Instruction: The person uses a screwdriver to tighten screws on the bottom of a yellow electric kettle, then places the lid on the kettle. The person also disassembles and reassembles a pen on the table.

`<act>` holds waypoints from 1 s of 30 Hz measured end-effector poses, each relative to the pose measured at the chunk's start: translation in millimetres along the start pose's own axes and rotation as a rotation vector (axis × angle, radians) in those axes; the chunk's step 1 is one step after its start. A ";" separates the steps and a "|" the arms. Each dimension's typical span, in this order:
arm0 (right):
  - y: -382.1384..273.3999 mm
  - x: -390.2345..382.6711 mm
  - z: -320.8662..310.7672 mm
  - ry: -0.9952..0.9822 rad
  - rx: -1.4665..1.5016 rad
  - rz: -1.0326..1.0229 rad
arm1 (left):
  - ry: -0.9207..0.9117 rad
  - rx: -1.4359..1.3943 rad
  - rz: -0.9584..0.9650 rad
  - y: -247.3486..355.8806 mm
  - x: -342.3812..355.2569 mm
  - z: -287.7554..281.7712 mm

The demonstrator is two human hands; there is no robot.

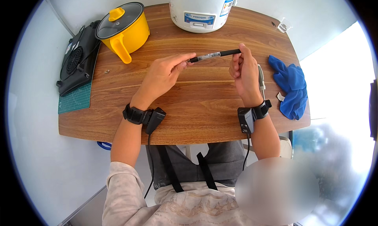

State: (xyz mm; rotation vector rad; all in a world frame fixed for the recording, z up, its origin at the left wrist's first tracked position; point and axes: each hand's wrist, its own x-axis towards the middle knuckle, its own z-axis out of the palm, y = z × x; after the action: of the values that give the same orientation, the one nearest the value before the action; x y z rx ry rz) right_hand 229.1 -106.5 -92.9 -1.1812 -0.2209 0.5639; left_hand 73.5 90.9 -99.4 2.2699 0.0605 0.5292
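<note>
A pen with a clear barrel and black ends is held up above the table, running between my two hands and tilted slightly up to the right. The fingertips and thumb of my left hand pinch its left end. My right hand grips the black right end between thumb and fingers, its other fingers curled. Beside my right wrist lies a pale grey, curved thing, partly hidden by the hand, so its kind is unclear.
On the wooden table, a yellow lidded pot and a white rice cooker stand at the back. A black device rests on a green cutting mat at left. A blue cloth and a small clear cup are at right.
</note>
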 end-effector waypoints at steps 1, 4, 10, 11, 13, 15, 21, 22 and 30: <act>0.0 0.1 0.0 0.003 -0.001 0.002 | 0.001 0.003 0.002 0.5 0.0 0.0; 1.7 1.7 -1.0 0.002 0.011 0.007 | 0.006 0.016 0.010 2.6 -0.3 -0.3; 5.7 3.6 -2.1 -0.018 -0.011 -0.023 | 0.010 0.040 0.035 -0.9 -0.8 0.6; 6.5 3.9 -2.7 -0.023 -0.025 -0.034 | 0.019 0.029 0.041 -1.9 -1.2 1.1; 7.5 4.1 -1.8 -0.026 -0.052 -0.038 | 0.025 0.009 0.034 -0.7 -0.8 1.7; 8.4 3.8 -0.4 -0.032 -0.076 -0.047 | 0.027 0.004 0.016 0.1 -0.1 2.7; 6.8 1.6 3.3 -0.033 -0.074 -0.039 | 0.046 -0.039 0.007 -4.5 0.6 2.6; 6.7 1.7 2.8 -0.028 -0.066 -0.035 | 0.035 -0.024 0.012 -3.0 0.4 1.7; 9.0 2.7 2.3 -0.029 -0.092 -0.039 | -0.043 0.081 -0.047 -3.5 -0.9 1.8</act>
State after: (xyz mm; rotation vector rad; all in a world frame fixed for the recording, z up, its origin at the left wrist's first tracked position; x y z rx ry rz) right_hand 227.7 -100.8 -100.6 -1.2558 -0.2963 0.5419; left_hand 73.8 91.9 -103.2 2.3519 0.1150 0.4601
